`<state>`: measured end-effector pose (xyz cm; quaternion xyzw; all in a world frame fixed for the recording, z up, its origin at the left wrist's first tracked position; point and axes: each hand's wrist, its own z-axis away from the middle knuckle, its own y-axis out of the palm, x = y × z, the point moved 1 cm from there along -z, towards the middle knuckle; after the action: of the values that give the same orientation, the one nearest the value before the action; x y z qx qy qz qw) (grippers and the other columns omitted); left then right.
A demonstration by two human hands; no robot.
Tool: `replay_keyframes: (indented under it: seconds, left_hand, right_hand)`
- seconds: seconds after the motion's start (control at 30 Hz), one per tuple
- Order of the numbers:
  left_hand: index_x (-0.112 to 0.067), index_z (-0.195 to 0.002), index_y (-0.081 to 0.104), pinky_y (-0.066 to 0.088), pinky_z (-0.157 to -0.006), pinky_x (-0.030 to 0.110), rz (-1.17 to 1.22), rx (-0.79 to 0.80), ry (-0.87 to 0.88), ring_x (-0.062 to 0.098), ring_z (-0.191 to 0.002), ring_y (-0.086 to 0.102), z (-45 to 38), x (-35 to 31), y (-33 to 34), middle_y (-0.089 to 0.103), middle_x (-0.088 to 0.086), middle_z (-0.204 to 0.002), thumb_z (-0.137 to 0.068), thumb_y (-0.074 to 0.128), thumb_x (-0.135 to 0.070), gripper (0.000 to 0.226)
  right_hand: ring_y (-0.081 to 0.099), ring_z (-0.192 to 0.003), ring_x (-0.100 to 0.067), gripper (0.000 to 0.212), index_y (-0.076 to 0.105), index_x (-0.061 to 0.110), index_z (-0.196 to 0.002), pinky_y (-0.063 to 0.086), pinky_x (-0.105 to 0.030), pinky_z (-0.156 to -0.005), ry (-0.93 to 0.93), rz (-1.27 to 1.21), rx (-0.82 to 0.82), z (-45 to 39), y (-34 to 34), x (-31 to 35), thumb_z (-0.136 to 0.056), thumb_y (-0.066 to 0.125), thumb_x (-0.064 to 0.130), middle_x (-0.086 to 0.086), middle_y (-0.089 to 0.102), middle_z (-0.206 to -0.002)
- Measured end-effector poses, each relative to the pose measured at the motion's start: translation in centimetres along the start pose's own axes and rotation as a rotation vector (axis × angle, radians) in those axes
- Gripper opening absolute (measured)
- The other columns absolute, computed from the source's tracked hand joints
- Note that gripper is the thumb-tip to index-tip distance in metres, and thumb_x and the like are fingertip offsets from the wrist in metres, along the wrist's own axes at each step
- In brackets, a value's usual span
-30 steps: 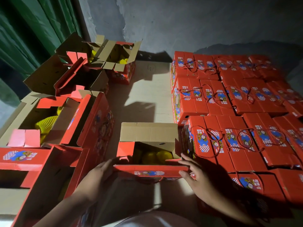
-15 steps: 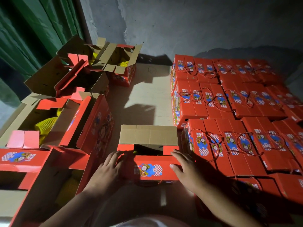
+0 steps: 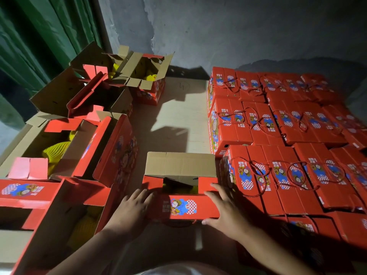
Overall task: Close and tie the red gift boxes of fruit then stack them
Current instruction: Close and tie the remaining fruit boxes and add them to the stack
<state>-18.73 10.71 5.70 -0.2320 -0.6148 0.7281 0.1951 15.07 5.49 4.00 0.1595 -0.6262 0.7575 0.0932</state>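
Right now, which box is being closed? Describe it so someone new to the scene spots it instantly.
Start at the block of closed red boxes with rope handles filling the right side. Just left of its nearest row, on the pale floor, stands the box being closed. It alone has both hands on it, the left hand and right hand flat on its near red flap, while its brown far flap stands up.

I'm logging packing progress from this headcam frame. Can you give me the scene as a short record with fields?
box in work: red gift box, front centre, partly closed
near flap: folded down over the top, printed side up
far flap: brown cardboard flap, not yet folded down
contents: yellow fruit visible through the gap
left hand: fingers flat on the box's left end
right hand: fingers flat on the box's right end
tied boxes: rows at right, red cord handles on top
open boxes: at left, yellow fruit inside
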Motion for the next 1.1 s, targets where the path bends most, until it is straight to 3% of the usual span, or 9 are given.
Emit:
replay_keyframes:
  seconds: [0.4,0.5,0.6,0.67,0.73,0.87,0.93,1.0,1.1]
  left_hand:
    - [-0.013,-0.129,0.068,0.058,-0.073,0.045,-0.055,0.004,-0.005,0.025,-0.099,0.068,0.5,-0.8,-0.9,0.069,0.003,-0.115,-0.057,0.085,-0.044,0.08]
    - [-0.012,-0.14,0.061,0.058,-0.081,0.047,-0.037,0.075,-0.022,0.026,-0.115,0.065,0.6,-0.9,-0.7,0.067,0.005,-0.129,-0.067,0.079,-0.044,0.081]
    - [-0.019,-0.164,0.005,0.039,-0.111,0.049,0.053,0.163,-0.052,0.025,-0.157,0.012,0.7,-0.7,0.5,0.008,0.001,-0.17,-0.097,0.047,-0.044,0.082]
    - [-0.025,-0.158,-0.019,0.034,-0.116,0.042,0.125,0.172,-0.065,0.016,-0.155,-0.019,0.9,-0.6,1.4,-0.024,-0.008,-0.164,-0.103,0.036,-0.044,0.08]
    - [-0.028,-0.155,-0.023,0.033,-0.12,0.032,0.208,0.142,-0.074,0.009,-0.151,-0.028,1.0,-0.7,1.9,-0.03,-0.014,-0.162,-0.104,0.036,-0.051,0.081]
    - [-0.023,-0.162,0.009,0.003,-0.122,0.02,0.328,0.006,-0.071,0.008,-0.155,-0.014,0.7,-0.3,2.5,-0.004,-0.012,-0.167,-0.107,0.041,-0.044,0.067]
    - [-0.021,-0.154,0.044,0.02,-0.121,0.024,0.356,-0.086,-0.078,0.02,-0.154,0.022,0.1,0.2,1.7,0.03,-0.001,-0.164,-0.101,0.054,-0.026,0.054]
    - [-0.021,-0.129,0.071,0.041,-0.105,0.026,0.39,-0.206,-0.136,0.026,-0.127,0.053,-0.6,0.7,0.8,0.058,0.005,-0.141,-0.092,0.06,-0.025,0.04]
    - [-0.018,-0.091,0.081,0.047,-0.083,0.027,0.55,-0.291,-0.324,0.025,-0.097,0.064,-2.1,1.4,0.2,0.065,0.003,-0.108,-0.079,0.076,-0.012,0.015]
  right_hand:
    - [0.02,-0.147,-0.009,0.091,0.047,0.037,-0.144,0.02,-0.029,-0.12,-0.026,0.034,0.03,-0.2,-0.6,0.2,-0.068,0.068,0.081,0.018,0.017,-0.16]
    - [0.021,-0.146,-0.008,0.093,0.045,0.038,-0.146,0.022,-0.027,-0.118,-0.017,0.013,0.07,-0.3,-0.5,0.0,-0.068,0.067,0.083,0.021,0.012,-0.161]
    - [0.009,-0.153,-0.009,0.098,0.027,0.042,-0.157,0.018,-0.032,-0.123,-0.007,0.008,0.092,-0.3,-0.1,-0.2,-0.075,0.06,0.083,0.026,-0.001,-0.165]
    - [-0.005,-0.156,-0.013,0.1,0.003,0.046,-0.161,0.012,-0.037,-0.123,0.008,0.025,0.132,-0.1,0.7,-0.5,-0.082,0.053,0.083,0.029,-0.016,-0.164]
    - [-0.015,-0.157,-0.018,0.099,-0.011,0.047,-0.159,0.01,-0.044,-0.125,0.029,0.009,0.161,0.4,1.5,-0.7,-0.086,0.045,0.083,0.029,-0.026,-0.163]
    - [-0.022,-0.155,-0.015,0.079,-0.01,0.045,-0.16,0.004,-0.048,-0.128,0.026,0.011,0.127,0.5,2.1,-0.5,-0.097,0.03,0.072,0.026,-0.029,-0.163]
    - [-0.018,-0.155,-0.009,0.067,0.003,0.043,-0.162,0.006,-0.046,-0.129,-0.004,0.001,0.068,0.2,1.7,-0.6,-0.104,0.032,0.058,0.026,-0.022,-0.165]
    - [-0.006,-0.157,-0.007,0.061,0.023,0.036,-0.162,0.013,-0.042,-0.129,-0.015,-0.076,-0.026,-0.6,0.9,-0.7,-0.106,0.046,0.044,0.023,-0.008,-0.169]
    - [0.011,-0.157,-0.009,0.081,0.026,0.028,-0.162,0.017,-0.037,-0.128,0.106,-0.228,-0.139,-2.1,-0.1,-1.0,-0.095,0.071,0.033,0.013,0.008,-0.17]
